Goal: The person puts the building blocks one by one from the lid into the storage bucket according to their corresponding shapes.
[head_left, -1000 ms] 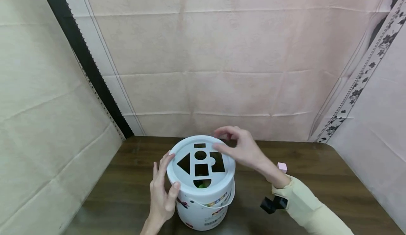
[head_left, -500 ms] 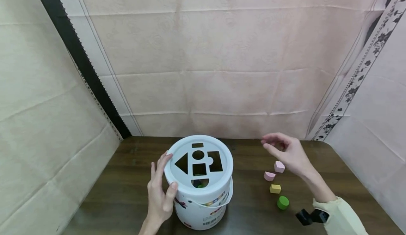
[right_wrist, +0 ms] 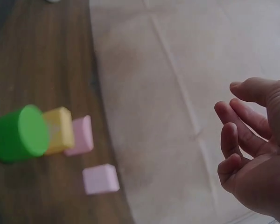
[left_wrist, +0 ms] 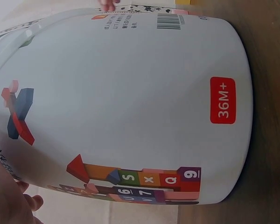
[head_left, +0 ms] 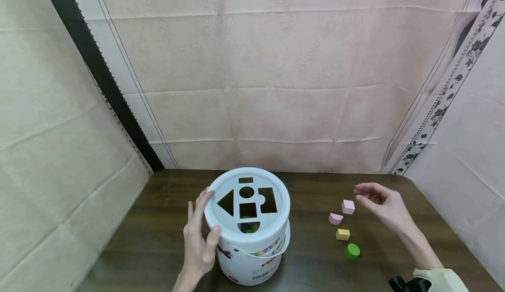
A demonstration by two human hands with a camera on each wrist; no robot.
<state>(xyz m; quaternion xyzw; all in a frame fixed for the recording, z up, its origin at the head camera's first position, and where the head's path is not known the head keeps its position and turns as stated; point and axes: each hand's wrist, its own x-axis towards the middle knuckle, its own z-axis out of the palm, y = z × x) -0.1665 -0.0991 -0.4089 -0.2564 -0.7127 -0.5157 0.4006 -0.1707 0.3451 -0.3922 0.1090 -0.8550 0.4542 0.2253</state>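
A white bucket (head_left: 252, 261) with a pale blue lid (head_left: 226, 184) stands on the table, its lid cut with several shaped holes. My left hand (head_left: 199, 241) rests against the lid's left rim, fingers and thumb spread along the edge. In the left wrist view the bucket's printed side (left_wrist: 130, 102) fills most of the picture. My right hand (head_left: 382, 206) hovers at the right with loosely bent fingers and holds nothing. Left of it lie a pale pink block (head_left: 348, 207), a pink half-round block (head_left: 335, 219), a yellow block (head_left: 343, 234) and a green cylinder (head_left: 353, 251).
The dark wooden table (head_left: 146, 239) runs back to a cream cloth wall (head_left: 276, 86). More cloth hangs along both sides. The bucket's white handle (head_left: 287, 241) droops at its right front. Something green shows through the lid's front hole.
My right hand has left the lid, swung right past the blocks and come down a little, bringing the blocks into sight. My left hand has stayed at the rim.
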